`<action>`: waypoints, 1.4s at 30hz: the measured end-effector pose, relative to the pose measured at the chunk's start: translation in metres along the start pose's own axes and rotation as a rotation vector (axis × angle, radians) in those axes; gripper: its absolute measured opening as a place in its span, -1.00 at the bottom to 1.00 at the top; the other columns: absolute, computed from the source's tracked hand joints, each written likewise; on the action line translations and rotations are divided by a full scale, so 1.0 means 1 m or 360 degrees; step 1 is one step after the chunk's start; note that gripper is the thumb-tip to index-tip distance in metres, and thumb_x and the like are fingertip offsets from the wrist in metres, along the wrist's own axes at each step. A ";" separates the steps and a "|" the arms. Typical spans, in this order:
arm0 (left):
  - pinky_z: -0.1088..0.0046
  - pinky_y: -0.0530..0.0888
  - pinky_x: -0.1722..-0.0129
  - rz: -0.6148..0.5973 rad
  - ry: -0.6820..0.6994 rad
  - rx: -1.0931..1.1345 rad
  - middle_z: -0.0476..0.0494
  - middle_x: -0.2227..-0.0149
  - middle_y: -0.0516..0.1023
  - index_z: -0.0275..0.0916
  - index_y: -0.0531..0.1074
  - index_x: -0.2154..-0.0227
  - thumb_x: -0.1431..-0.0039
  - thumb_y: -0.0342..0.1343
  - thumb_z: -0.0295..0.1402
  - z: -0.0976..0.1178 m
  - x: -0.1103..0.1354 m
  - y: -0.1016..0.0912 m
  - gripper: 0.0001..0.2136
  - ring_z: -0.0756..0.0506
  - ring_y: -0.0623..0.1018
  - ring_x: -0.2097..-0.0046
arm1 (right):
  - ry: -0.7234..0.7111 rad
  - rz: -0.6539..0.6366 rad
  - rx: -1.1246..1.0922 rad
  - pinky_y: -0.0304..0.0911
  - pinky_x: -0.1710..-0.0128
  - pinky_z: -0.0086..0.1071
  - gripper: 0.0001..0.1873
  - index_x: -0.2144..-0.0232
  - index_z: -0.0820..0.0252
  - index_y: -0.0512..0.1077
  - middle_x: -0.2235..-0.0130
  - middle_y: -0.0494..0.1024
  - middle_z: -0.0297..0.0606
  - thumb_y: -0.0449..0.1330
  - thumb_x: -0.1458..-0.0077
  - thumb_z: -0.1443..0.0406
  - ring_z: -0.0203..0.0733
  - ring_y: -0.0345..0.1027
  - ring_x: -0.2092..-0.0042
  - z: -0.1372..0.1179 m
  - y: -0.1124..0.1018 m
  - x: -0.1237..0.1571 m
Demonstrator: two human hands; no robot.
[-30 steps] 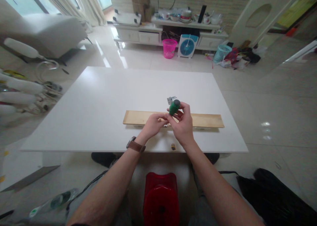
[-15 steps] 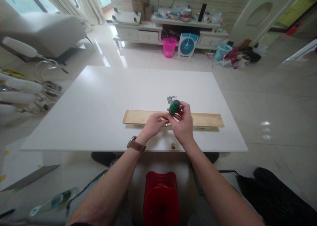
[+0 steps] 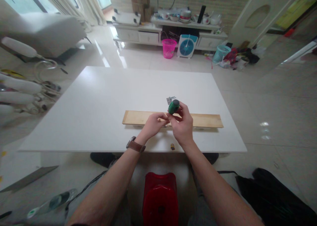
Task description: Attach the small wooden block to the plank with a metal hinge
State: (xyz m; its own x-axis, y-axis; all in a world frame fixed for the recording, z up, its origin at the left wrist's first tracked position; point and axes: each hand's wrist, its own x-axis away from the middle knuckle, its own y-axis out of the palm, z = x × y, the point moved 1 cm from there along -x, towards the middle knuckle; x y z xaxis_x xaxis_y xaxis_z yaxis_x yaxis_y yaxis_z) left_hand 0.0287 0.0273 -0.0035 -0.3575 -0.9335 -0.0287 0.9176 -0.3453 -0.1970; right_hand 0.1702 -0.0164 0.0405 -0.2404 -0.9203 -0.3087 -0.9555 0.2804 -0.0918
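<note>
A long pale wooden board [image 3: 205,120] lies across the near part of the white table [image 3: 111,100]. My right hand [image 3: 182,125] is closed round a screwdriver with a green handle [image 3: 173,106], held upright over the board's middle. My left hand [image 3: 153,123], with a brown-strapped watch [image 3: 135,144] on its wrist, pinches something small at the board, right beside the screwdriver's lower end; what it pinches is hidden. A small metal hinge or a few loose metal parts [image 3: 170,99] lie just behind the board.
A small dark and yellow object [image 3: 172,147] sits near the table's front edge. A red stool [image 3: 160,199] stands under me. On the floor beyond are a pink basket [image 3: 169,48], a blue fan [image 3: 187,45] and a teal basket [image 3: 221,53].
Both hands stay at the board's middle. The screwdriver handle has shifted very slightly; my right fingers have adjusted round it.
</note>
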 end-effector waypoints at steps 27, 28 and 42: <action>0.15 0.50 -0.21 -0.0259 0.0170 -0.1407 -0.32 -0.04 0.64 -0.25 0.62 0.09 -0.15 0.06 -0.67 -0.014 0.035 -0.022 -0.64 -0.29 0.56 -0.13 | 0.0423 -0.0572 0.1309 0.08 0.32 -0.31 -0.70 0.34 0.08 0.60 0.32 0.70 -0.17 0.26 -0.23 0.02 -0.06 0.46 0.29 0.042 -0.005 -0.002; 0.15 0.50 -0.21 -0.0271 0.0157 -0.1418 -0.33 -0.05 0.64 -0.26 0.61 0.08 -0.16 0.06 -0.66 -0.013 0.035 -0.022 -0.64 -0.29 0.56 -0.13 | 0.0426 -0.0592 0.1345 0.07 0.32 -0.31 -0.71 0.33 0.09 0.61 0.31 0.71 -0.15 0.25 -0.25 0.04 -0.06 0.48 0.28 0.042 -0.003 -0.002; 0.19 0.49 -0.22 -0.0309 0.0065 -0.1473 -0.31 -0.08 0.62 -0.30 0.59 0.00 -0.31 0.00 -0.58 -0.001 0.037 -0.018 -0.67 -0.26 0.55 -0.14 | 0.0177 -0.0748 0.1524 0.05 0.29 -0.32 -0.84 0.40 0.13 0.52 0.27 0.70 -0.15 0.17 -0.21 0.35 -0.09 0.48 0.24 0.030 0.000 -0.001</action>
State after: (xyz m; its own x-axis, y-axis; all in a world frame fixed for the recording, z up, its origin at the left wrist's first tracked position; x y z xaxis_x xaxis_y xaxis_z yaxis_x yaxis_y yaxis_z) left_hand -0.0015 -0.0010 -0.0023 -0.5112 -0.8577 0.0555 0.3454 -0.2642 -0.9005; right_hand 0.1753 -0.0067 0.0124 0.0560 -0.9978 0.0346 -0.4359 -0.0557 -0.8983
